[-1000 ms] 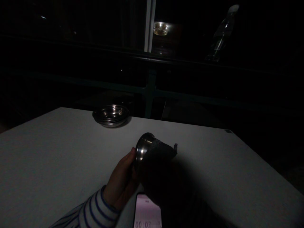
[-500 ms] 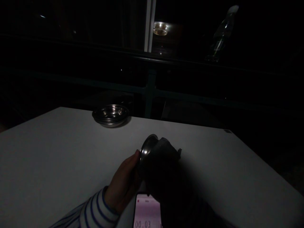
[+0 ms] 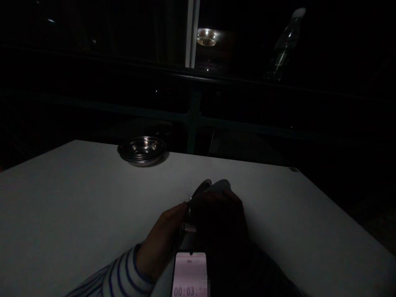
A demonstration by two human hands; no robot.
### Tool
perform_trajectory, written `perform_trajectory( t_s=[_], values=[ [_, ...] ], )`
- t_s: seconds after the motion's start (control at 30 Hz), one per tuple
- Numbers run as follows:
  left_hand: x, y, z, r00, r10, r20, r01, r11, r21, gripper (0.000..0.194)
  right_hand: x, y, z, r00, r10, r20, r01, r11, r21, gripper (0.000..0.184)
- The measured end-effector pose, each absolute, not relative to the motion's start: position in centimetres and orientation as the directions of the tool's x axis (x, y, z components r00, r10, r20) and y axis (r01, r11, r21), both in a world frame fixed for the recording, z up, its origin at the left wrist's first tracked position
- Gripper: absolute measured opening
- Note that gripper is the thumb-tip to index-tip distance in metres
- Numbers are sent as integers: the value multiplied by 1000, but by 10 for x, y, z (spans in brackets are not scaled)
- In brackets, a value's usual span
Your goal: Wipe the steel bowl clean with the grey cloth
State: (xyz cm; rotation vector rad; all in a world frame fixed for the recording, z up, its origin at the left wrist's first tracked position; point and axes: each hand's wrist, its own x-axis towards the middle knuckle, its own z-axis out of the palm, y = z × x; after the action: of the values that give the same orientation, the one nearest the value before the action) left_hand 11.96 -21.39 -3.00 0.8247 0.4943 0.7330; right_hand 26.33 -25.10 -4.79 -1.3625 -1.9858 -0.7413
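Observation:
My left hand (image 3: 162, 233) grips the rim of a shiny metal bowl (image 3: 201, 188), which is tilted up on its edge above the table. A grey cloth (image 3: 222, 185) is bunched in my right hand (image 3: 221, 218), which is closed and in deep shadow against the bowl's right side. Most of the bowl is hidden behind that hand. Just below both hands a phone (image 3: 189, 270) shows a lit timer screen.
A stack of metal bowls (image 3: 142, 156) stands near the far edge of the white table (image 3: 93, 206). Beyond it are a dark railing (image 3: 193, 119) and a window frame (image 3: 192, 33). A clear bottle (image 3: 286, 45) with a white cap is at the upper right.
The bowl has turned so that less of its shiny face shows. My right hand and the cloth have shifted slightly to the right, with the hand more visible over the cloth.

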Motion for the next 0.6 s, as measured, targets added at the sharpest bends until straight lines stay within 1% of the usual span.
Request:
perform_trajectory(
  t_s=[0.07,0.17,0.27,0.33,0.4,0.47,0.53,0.6],
  values=[
    [120,-214,-31,674,733,-94,-374,448,812,26,267,-251,-45,-239,580,779,954,289,78,30],
    [119,-213,-32,704,706,-74,-339,426,839,27,274,-250,-42,-162,608,778,961,277,-17,35],
    [119,-214,-32,696,715,-72,-332,409,850,26,278,-248,-39,-117,631,767,948,300,-102,34],
    [119,-215,-31,686,723,-73,-344,412,844,25,278,-247,-38,-120,639,760,937,327,-127,31],
    [119,-215,-31,682,726,-84,-360,433,826,23,275,-248,-39,-170,671,722,933,345,-101,25],
    [118,-214,-30,667,739,-100,-386,457,802,21,271,-251,-42,-259,680,686,928,371,-17,20],
    [118,-213,-30,650,752,-113,-409,472,781,22,266,-255,-47,-330,659,676,917,395,63,23],
    [117,-212,-31,639,761,-114,-429,476,768,24,261,-258,-52,-369,641,673,902,422,93,27]
  ],
)
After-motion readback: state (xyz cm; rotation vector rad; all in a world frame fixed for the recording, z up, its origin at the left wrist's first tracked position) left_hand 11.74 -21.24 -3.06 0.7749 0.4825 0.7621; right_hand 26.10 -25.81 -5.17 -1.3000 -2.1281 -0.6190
